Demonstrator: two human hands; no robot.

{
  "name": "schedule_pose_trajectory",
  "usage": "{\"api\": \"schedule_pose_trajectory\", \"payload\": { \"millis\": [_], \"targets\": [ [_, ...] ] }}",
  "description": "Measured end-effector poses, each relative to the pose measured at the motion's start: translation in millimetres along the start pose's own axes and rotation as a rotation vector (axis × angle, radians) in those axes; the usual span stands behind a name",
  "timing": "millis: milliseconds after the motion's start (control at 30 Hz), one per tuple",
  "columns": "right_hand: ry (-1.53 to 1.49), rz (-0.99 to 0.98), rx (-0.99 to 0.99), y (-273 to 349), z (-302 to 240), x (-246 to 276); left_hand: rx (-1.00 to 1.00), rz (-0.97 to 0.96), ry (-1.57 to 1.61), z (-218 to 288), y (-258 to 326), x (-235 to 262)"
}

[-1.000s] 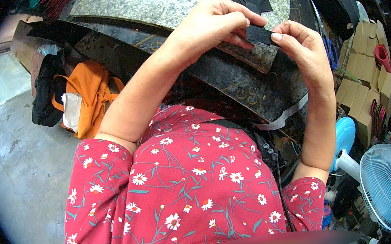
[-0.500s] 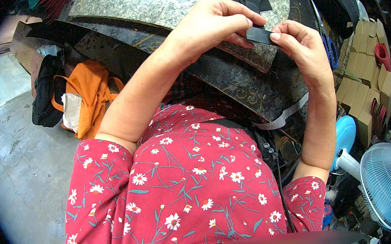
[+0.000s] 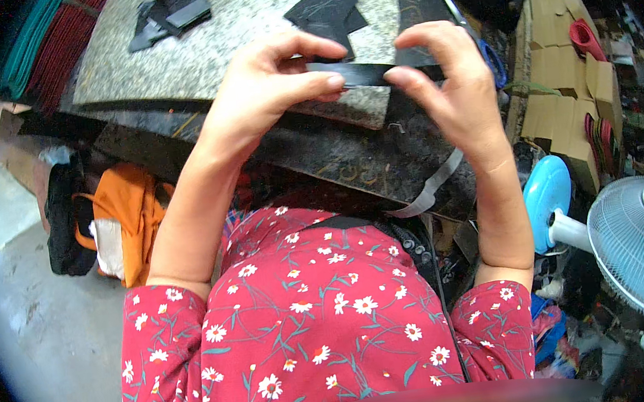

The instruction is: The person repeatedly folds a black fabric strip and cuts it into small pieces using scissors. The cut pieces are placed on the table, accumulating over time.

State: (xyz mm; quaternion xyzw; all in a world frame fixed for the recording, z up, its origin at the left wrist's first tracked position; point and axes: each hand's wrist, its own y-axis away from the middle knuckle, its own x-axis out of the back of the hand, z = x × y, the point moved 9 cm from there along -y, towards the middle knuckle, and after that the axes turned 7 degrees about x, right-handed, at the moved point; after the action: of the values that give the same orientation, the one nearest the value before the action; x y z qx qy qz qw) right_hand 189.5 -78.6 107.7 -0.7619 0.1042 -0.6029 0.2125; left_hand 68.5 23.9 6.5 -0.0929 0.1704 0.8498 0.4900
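A thin black strip (image 3: 366, 74) of leather-like material stretches between my two hands above the near edge of a speckled stone slab (image 3: 235, 44). My left hand (image 3: 267, 89) pinches its left end between thumb and fingers. At the other end, my right hand (image 3: 457, 85) grips the strip with the thumb on its near side and the index finger raised and curved. The part behind the right thumb is partly hidden. Just beyond the strip lies a pile of black cut pieces (image 3: 326, 3). Farther left on the slab is another group of black pieces (image 3: 175, 14).
Blue-handled scissors (image 3: 491, 64) lie right of my right hand. Bundled red and green cords (image 3: 47, 53) stand far left. An orange bag (image 3: 135, 213) hangs below the table's left side. Cardboard boxes (image 3: 559, 62) and a blue fan (image 3: 637, 246) are on the right.
My hands have moved left in view and a little farther apart, showing more of the strip's length. The view has shifted, bringing the left pile and scissors into sight.
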Motion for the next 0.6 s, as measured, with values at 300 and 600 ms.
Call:
{"api": "schedule_pose_trajectory", "payload": {
  "millis": [300,600],
  "targets": [
    [0.306,-0.339,-0.783,108,163,29,-0.161,0.104,0.101,15,2,19],
    [-0.802,-0.049,-0.74,87,68,24,-0.2,0.154,0.221,16,1,31]
  ]
}}
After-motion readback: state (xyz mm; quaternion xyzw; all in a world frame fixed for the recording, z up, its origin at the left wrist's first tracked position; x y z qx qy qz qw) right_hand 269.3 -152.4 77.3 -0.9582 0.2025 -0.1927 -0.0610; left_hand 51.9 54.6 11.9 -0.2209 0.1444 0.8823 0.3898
